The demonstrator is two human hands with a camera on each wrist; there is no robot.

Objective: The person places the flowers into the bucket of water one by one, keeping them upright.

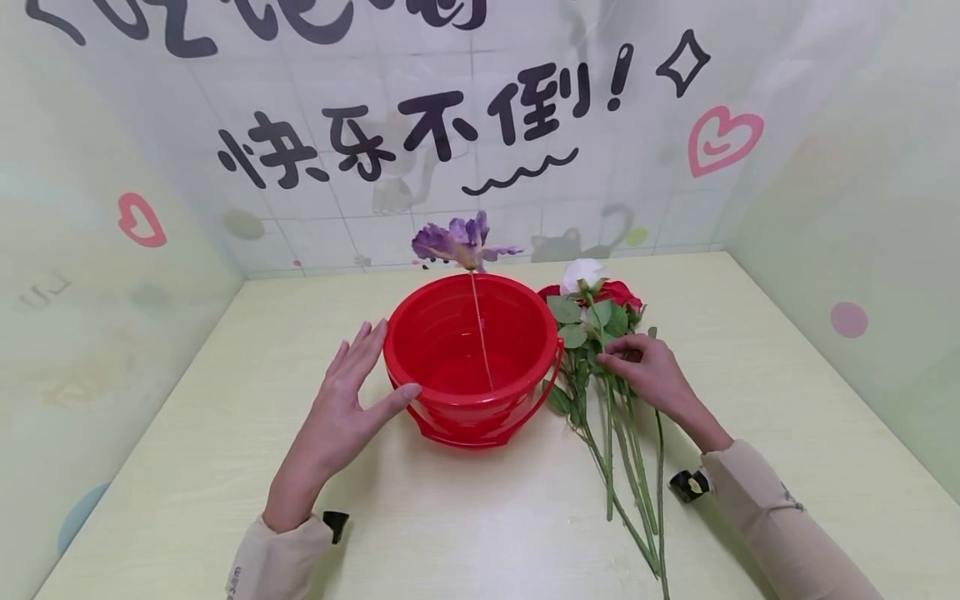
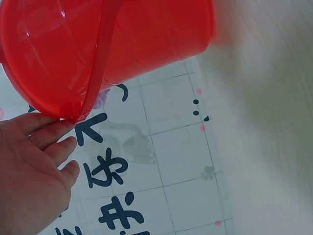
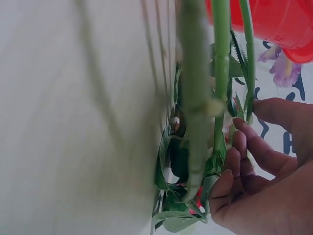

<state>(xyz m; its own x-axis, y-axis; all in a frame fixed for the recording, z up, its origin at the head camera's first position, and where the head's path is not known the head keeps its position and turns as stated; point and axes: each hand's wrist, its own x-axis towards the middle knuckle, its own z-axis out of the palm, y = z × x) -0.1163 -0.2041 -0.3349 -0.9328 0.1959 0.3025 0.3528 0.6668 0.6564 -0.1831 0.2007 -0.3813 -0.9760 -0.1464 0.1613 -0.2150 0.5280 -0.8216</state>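
A red bucket (image 1: 470, 417) stands on the table, holding a purple flower (image 1: 457, 242) whose thin stem leans against the inner wall. My left hand (image 1: 345, 417) rests at the bucket's left rim, fingers extended and thumb over the front edge; in the left wrist view its fingertips meet the rim by the handle (image 2: 100, 58). To the bucket's right lies a bunch of flowers with red blooms (image 1: 621, 294) and long green stems. Over it, my right hand (image 1: 648, 371) pinches a green stem (image 3: 250, 63) between thumb and forefinger, just below a white flower (image 1: 583, 273).
The pale wooden table (image 1: 225, 433) runs back to a printed wall (image 1: 337, 217) with black lettering. Walls close in on the left and right. Several loose stems (image 1: 637, 492) reach toward the table's front, close to the right sleeve (image 1: 765, 500).
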